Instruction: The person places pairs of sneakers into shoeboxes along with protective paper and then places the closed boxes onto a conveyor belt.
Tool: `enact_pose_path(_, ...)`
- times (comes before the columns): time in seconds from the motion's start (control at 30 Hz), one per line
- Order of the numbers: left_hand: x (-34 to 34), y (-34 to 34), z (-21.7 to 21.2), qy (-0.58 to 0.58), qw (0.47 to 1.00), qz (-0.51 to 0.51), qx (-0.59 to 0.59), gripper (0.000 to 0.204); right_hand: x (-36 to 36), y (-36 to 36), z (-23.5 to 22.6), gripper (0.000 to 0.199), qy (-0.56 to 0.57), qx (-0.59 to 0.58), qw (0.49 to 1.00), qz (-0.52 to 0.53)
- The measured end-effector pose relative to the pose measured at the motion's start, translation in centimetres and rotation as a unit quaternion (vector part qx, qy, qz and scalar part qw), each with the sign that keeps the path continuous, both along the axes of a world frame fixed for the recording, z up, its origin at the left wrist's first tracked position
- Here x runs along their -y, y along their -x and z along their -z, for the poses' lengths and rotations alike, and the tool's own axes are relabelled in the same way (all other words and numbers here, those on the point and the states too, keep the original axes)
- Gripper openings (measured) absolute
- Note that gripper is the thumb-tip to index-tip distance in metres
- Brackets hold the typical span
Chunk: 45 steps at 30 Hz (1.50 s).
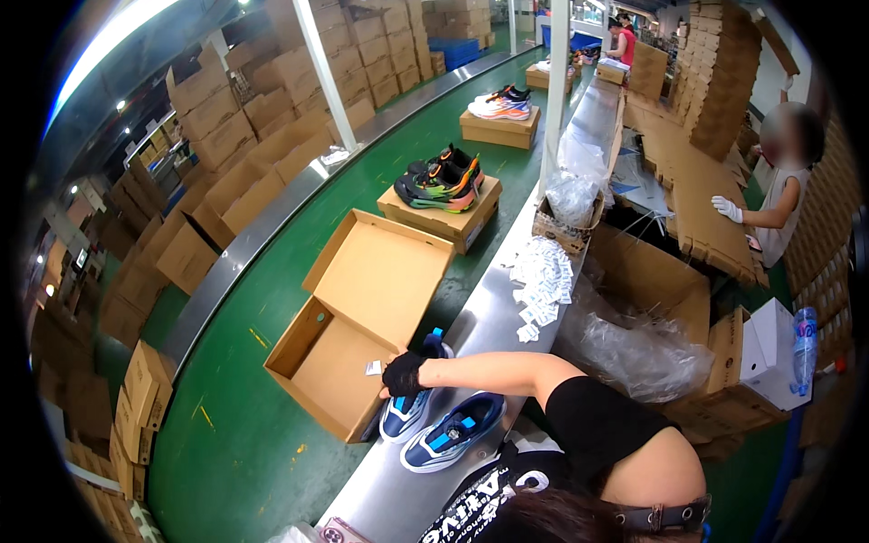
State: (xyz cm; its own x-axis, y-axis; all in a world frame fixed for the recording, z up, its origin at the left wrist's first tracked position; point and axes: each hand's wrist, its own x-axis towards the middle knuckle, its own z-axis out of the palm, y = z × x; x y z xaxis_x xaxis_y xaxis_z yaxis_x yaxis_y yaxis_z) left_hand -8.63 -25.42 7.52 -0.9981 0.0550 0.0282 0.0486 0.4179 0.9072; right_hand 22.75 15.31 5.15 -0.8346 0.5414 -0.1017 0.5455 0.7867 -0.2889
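Shoebox lying open on green conveyor belt, right hand in black glove at its right edge, grip impossible to tell, small white packet just inside it, navy sneakers beside it on steel ledge, black-and-orange sneakers beyond it.

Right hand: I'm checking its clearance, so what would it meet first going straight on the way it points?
The right hand would probably meet the small white packet first, then the open cardboard box; their exact depth is unclear.
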Motion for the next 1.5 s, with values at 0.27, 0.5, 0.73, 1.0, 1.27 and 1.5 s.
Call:
enact_pose_path(0.27, -0.6, -1.0, -5.9, 0.010, 0.959, 0.096, -0.266, 0.029, -0.2, -1.4, -2.8, 0.043, 0.060, 0.133, 0.987, -0.062)
enact_pose_path(0.5, -24.8, -11.9, -6.4, -0.186, 0.921, 0.332, -0.088, 0.009, 5.3, 0.8, -8.8, 0.074, 0.432, -0.247, 0.858, -0.127)
enact_pose_path(0.73, -36.6, -19.9, -10.3, -0.091, 0.856, 0.436, -0.264, 0.042, -6.6, -1.0, -4.8, 0.026, 0.278, -0.515, 0.758, 0.290)
enact_pose_path(1.0, -29.6, -12.9, 1.2, 0.341, 0.776, 0.368, -0.382, 0.045, -23.7, -19.1, -0.8, 0.025, 0.001, -0.572, 0.623, 0.533)
enact_pose_path(1.27, -23.8, -3.4, 5.1, 0.074, 0.958, 0.043, 0.272, 0.078, -16.1, -24.4, -2.6, 0.073, -0.231, -0.315, 0.808, 0.442)
enact_pose_path(1.5, -27.1, -6.6, 9.7, -0.341, 0.862, 0.191, 0.321, 0.058, 6.2, -15.4, -4.1, 0.028, -0.023, -0.077, 0.959, -0.273)
